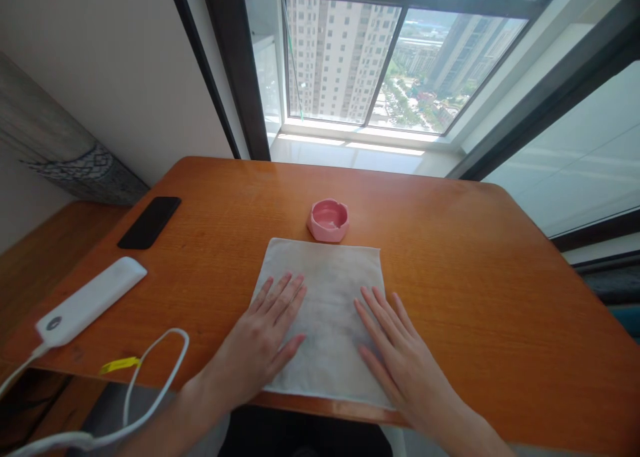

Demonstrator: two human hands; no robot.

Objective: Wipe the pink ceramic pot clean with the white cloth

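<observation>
A white cloth (327, 290) lies spread flat on the orange wooden table (475, 277), near its front edge. My left hand (263, 340) rests palm down on the cloth's left part, fingers stretched out. On the cloth's right part my right hand (400, 353) lies flat too, fingers extended. Neither hand holds anything. A small pink ashtray (328, 219) stands just beyond the cloth's far edge, not touching it as far as I can tell.
A black phone (149, 222) lies at the table's left. A white power strip (90, 301) with a white cable (150, 370) and yellow tag sits at the front left. A large window (380, 50) rises behind the table.
</observation>
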